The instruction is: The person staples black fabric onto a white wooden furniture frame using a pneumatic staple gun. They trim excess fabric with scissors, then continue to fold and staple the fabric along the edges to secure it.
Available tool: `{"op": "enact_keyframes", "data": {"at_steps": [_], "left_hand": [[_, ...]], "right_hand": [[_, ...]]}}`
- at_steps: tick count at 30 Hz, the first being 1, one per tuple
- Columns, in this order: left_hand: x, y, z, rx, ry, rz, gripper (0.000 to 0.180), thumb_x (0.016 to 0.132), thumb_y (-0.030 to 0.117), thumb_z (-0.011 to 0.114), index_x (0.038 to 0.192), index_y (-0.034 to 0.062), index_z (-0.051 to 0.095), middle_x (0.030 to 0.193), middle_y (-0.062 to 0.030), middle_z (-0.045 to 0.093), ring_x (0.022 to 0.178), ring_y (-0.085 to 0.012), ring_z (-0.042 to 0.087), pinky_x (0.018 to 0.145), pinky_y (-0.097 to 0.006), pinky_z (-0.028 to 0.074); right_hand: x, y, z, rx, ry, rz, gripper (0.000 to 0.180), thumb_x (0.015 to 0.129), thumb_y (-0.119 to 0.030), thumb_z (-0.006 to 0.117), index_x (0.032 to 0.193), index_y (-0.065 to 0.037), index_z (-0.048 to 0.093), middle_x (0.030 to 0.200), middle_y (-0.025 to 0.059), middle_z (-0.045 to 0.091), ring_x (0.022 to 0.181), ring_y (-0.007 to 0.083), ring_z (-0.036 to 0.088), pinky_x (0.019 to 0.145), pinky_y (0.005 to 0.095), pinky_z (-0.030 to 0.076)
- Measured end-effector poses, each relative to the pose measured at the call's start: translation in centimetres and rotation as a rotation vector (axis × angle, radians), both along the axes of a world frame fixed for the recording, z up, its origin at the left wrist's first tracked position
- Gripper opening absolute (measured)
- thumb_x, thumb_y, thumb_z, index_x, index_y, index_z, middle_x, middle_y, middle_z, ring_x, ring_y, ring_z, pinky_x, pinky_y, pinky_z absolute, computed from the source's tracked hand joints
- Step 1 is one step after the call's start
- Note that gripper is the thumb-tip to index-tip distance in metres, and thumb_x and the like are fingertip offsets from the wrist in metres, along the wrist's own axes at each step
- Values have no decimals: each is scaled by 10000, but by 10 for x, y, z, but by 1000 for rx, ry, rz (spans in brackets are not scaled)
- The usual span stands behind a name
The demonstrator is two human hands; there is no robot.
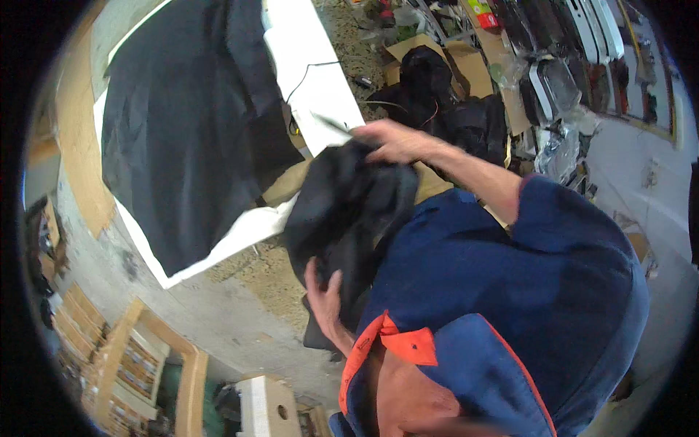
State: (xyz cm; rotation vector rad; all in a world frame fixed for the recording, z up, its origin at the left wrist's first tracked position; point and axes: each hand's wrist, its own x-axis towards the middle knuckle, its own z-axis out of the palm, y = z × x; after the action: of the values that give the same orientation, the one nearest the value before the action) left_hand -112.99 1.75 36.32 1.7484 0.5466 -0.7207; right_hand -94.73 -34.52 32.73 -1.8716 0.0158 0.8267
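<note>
A piece of black cloth [338, 207] hangs in folds in front of my body. My right hand [393, 141] is closed at its upper edge. From those fingers a thin grey blade-like tool [333, 122] points up and left; it is blurred, and its handle is hidden. Lower down, my left hand [325, 297] lies against the cloth with its fingers apart. To the left, a large black sheet of cloth [182, 138] is spread over a white board [309, 62], whose edges show around it.
A thin dark cord [297, 89] crosses the white board. Beyond it on the floor stands an open cardboard box [466, 65] with black material [424, 79] beside and in it. Wooden frames [191, 390] stand at lower left. Clutter and plastic wrapping [557, 153] line the right side.
</note>
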Motion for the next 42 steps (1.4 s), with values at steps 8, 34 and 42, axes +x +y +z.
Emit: {"op": "enact_keyframes", "data": {"at_steps": [8, 34, 42], "left_hand": [[75, -141, -45, -149, 284, -305, 500, 956, 96, 691, 1436, 57, 558, 1457, -167, 585, 1382, -301, 543, 1094, -411, 473], [68, -147, -53, 621, 500, 343, 386, 1025, 233, 651, 1343, 15, 630, 1248, -92, 701, 1087, -192, 662, 900, -360, 557], [147, 86, -79, 501, 59, 717, 444, 1019, 160, 628, 1426, 9, 534, 1266, -138, 648, 1093, -260, 661, 929, -413, 589]], "right_hand": [[-99, -403, -17, -1579, -108, -382, 485, 798, -122, 735, 1262, -137, 596, 995, 197, 674, 925, 445, 683, 801, 534, 551], [-53, -458, -592, -699, 820, -795, 594, 863, -127, 770, 1387, 27, 536, 1401, 277, 568, 1181, 463, 629, 1013, 531, 549], [66, -246, -243, 311, 82, -809, 83, 921, -67, 681, 992, -26, 695, 857, 52, 701, 700, 124, 651, 599, 252, 523]]}}
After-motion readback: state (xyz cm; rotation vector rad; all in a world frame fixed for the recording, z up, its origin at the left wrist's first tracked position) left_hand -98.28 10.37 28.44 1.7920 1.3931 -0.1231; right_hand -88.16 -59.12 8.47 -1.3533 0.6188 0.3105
